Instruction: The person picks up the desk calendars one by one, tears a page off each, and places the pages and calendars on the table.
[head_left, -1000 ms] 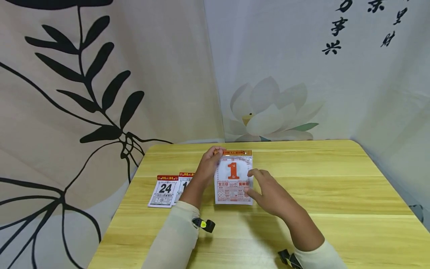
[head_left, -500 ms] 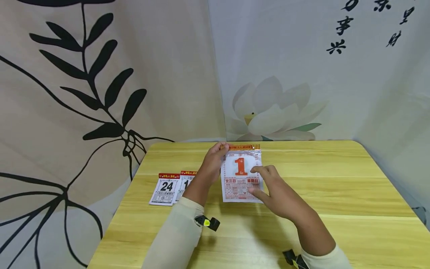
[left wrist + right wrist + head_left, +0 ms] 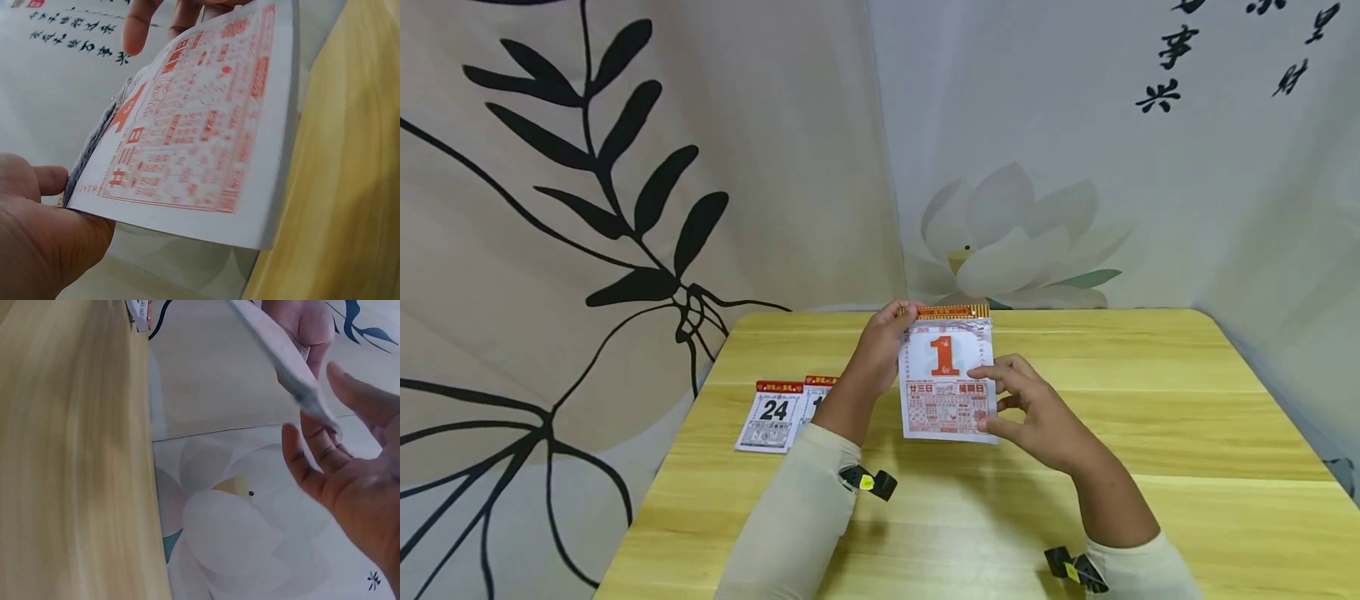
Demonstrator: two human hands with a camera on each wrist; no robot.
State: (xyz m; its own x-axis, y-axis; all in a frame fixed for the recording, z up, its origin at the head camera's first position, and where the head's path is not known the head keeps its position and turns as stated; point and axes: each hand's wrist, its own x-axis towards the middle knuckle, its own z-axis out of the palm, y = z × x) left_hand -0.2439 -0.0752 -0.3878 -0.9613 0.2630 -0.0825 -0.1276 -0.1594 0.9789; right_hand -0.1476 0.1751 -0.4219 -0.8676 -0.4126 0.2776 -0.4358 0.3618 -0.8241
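Note:
A tear-off wall calendar [image 3: 949, 379], with a large red 1 and a gold-and-red top strip, is held up tilted over the table. At its top left corner my left hand [image 3: 880, 343] pinches it, thumb in front; the left wrist view shows that thumb [image 3: 81, 240] along the top end. My right hand [image 3: 1037, 412] is at the right edge, thumb and index finger overlapping the printed front, other fingers partly behind. In the right wrist view the calendar's edge [image 3: 281, 356] passes between the right thumb [image 3: 362, 394] and fingers [image 3: 312, 453].
Two smaller red-topped calendars lie on the table at the left: one showing 24 [image 3: 771, 417], the other [image 3: 814, 398] partly hidden by my left arm. The wooden table [image 3: 1150, 417] ends at a printed cloth backdrop [image 3: 790, 167]. Each wrist wears a black strap device [image 3: 868, 482].
Both hands have lifted the calendar a little and shifted it to the right, tilting it further toward me. My right fingers have moved further round its right edge.

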